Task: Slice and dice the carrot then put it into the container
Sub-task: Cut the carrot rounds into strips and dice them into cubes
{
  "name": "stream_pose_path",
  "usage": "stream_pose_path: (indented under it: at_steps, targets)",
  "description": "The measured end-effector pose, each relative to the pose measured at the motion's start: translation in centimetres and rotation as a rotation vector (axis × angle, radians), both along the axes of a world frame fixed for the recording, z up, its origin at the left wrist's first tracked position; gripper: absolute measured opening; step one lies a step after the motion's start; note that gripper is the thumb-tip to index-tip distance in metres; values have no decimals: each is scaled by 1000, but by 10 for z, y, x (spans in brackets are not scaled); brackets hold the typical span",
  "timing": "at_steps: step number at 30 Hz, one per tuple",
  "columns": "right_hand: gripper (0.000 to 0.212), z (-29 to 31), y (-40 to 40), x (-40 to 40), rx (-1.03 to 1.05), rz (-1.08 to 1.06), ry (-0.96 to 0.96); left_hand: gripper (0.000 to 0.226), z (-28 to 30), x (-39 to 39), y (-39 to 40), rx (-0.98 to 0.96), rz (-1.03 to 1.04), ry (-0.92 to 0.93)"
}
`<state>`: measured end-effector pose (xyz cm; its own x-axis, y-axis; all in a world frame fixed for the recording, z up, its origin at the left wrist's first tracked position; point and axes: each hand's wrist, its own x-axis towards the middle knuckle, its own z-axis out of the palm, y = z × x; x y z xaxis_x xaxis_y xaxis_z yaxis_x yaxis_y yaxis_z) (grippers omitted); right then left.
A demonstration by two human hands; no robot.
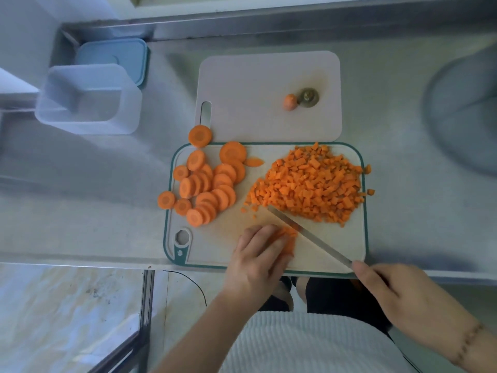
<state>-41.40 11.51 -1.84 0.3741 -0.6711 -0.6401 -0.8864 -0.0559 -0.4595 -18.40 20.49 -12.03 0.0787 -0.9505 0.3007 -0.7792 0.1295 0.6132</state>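
A teal-rimmed cutting board [317, 254] carries several round carrot slices [207, 184] on its left and a heap of diced carrot [312, 184] on its right. My left hand [258, 257] presses curled fingers on a small stack of carrot strips [289, 238] near the board's front. My right hand [403, 294] grips the handle of a knife [309, 235], whose blade lies diagonally right against those strips. An empty clear container [88, 100] stands at the far left on the steel counter.
A second white board [255, 84] lies behind, bearing a carrot tip [290, 101] and a carrot top end [308, 97]. A blue lid [115, 56] sits behind the container. A round grey object [465, 111] is at the right. One slice [200, 135] lies off the board.
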Motion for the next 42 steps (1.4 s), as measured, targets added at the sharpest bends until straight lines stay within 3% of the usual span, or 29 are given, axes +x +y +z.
stream_pose_path:
  at_steps: [5, 10, 16, 22, 24, 33, 42]
  targets:
    - [87, -6, 0, 5, -99, 110, 78, 23, 1, -22, 4, 4, 166, 65]
    - [81, -5, -1, 23, -167, 268, 109, 19, -2, -14, 1, -17, 138, 60]
    - [81, -5, -8, 14, -138, 226, 45, 31, 3, -10, 6, -13, 83, 23]
    - [75, 4, 0, 8, -141, 238, 59, 12, -5, -1, 6, -127, -43, -49]
    - [70, 6, 3, 6, -122, 206, 40, 9, -7, -1, 6, -127, -35, -42]
    - [87, -3, 5, 20, -134, 304, 146, 9, -7, -1, 1, -142, -32, 17]
    - [71, -8, 2, 59, -188, 409, 134, 8, -7, -1, -1, -159, -30, 14]
